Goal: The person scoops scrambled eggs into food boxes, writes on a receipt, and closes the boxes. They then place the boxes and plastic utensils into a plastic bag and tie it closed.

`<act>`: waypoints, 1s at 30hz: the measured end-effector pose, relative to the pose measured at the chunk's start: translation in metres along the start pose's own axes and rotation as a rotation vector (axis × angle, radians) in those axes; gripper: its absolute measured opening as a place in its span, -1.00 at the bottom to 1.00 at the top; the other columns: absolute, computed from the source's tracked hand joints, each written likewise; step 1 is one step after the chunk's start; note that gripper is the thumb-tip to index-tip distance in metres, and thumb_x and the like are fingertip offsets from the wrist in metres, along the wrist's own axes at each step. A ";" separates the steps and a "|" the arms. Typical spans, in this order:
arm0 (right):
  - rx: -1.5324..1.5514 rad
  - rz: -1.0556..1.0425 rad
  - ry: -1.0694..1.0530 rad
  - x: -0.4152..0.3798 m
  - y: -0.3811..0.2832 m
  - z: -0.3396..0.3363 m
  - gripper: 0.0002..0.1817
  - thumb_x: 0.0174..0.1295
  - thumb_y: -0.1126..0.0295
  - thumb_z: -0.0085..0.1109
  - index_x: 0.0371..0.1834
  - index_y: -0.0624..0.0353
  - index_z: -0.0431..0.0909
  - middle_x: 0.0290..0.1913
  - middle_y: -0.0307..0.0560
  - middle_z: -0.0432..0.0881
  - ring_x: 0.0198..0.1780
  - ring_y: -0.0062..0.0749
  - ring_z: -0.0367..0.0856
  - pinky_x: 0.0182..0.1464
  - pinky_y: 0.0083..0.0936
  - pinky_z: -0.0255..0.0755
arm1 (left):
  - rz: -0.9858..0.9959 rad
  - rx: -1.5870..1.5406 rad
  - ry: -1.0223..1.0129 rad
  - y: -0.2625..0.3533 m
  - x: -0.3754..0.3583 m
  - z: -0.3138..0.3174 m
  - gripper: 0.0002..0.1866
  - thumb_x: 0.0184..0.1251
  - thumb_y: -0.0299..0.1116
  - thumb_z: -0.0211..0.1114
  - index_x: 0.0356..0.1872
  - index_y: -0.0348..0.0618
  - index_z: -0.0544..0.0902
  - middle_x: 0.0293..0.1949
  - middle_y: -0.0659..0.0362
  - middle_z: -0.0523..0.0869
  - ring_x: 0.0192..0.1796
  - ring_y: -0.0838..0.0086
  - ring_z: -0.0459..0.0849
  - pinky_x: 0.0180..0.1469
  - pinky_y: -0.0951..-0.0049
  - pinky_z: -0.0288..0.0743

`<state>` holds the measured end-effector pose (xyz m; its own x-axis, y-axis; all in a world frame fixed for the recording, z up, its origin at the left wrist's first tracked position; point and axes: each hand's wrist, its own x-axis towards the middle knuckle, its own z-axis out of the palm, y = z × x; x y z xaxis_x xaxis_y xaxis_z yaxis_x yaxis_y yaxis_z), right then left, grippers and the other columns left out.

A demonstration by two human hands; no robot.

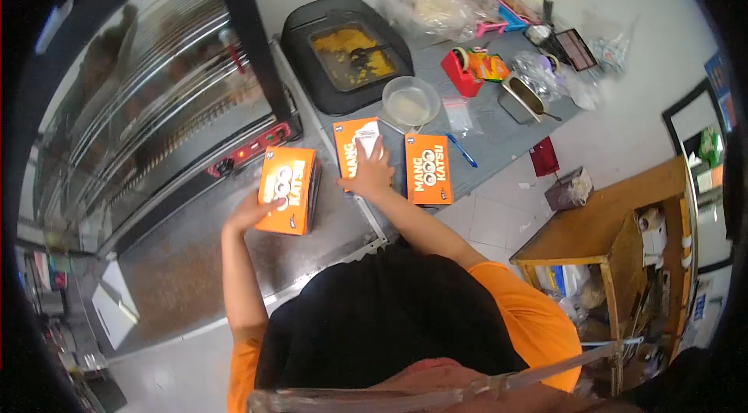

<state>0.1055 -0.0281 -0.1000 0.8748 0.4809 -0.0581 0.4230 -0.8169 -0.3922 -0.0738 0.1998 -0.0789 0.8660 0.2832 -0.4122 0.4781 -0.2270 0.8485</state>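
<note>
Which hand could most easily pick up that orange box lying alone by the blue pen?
Probably the right hand: it rests on the middle box, right beside the lone Mang Katsu box. The left hand holds the stack of boxes farther away.

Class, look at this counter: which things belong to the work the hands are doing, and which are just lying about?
In hand:
left hand on a stack of orange boxes
right hand pressing the middle orange box
third orange box beside it

Lying about:
fryer pan
clear bowl
red tape dispenser
blue pen
wooden shelf
</note>
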 end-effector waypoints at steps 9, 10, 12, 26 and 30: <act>1.203 0.053 -0.291 0.020 0.063 -0.059 0.07 -0.38 0.07 0.47 0.37 0.05 0.21 0.35 0.28 0.10 0.36 0.07 0.12 0.31 -0.31 0.16 | -0.057 -0.115 0.407 0.017 -0.045 0.102 -0.43 0.17 -0.09 0.36 -0.01 -0.43 0.50 -0.16 -0.03 0.71 -0.12 0.34 0.69 -0.05 0.39 0.49; 1.199 0.054 -0.279 0.011 0.076 -0.074 0.07 -0.38 0.07 0.47 0.37 0.05 0.21 0.35 0.28 0.10 0.36 0.07 0.12 0.31 -0.31 0.16 | -0.100 -0.091 0.419 0.014 -0.045 0.104 -0.43 0.16 -0.10 0.37 -0.01 -0.43 0.50 -0.17 -0.03 0.71 -0.13 0.34 0.69 -0.05 0.40 0.49; 0.567 -0.276 0.058 -0.006 0.098 -0.095 0.00 -0.26 0.08 0.41 0.39 -0.02 0.18 0.34 0.26 0.10 0.33 0.14 0.14 0.30 -0.12 0.16 | -0.084 -0.116 0.400 -0.001 -0.042 0.101 -0.33 0.14 -0.11 0.39 0.11 -0.42 0.40 -0.10 -0.04 0.67 -0.09 0.33 0.67 -0.06 0.40 0.50; 0.972 0.143 -0.182 -0.030 0.194 -0.084 -0.29 0.07 -0.13 0.28 0.11 0.23 0.50 -0.06 -0.11 0.65 -0.08 -0.41 0.61 -0.03 -0.48 0.46 | 0.112 -0.601 0.060 -0.049 0.006 0.113 -0.26 0.19 -0.46 0.28 0.37 -0.32 0.11 0.25 0.02 0.36 0.25 0.36 0.36 0.28 0.38 0.22; 1.021 0.057 -0.325 -0.017 0.193 -0.085 -0.35 0.11 -0.09 0.26 0.12 0.19 0.51 -0.07 -0.12 0.65 -0.10 -0.44 0.61 -0.08 -0.51 0.47 | 0.238 -0.494 0.147 -0.056 0.027 0.134 -0.24 0.19 -0.45 0.29 0.37 -0.35 0.10 0.26 0.01 0.35 0.24 0.38 0.37 0.27 0.38 0.22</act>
<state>0.1921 -0.2214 -0.0971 0.7184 0.6353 -0.2833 -0.1461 -0.2604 -0.9544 -0.0572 0.0959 -0.1819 0.8952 0.4119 -0.1700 0.1161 0.1527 0.9814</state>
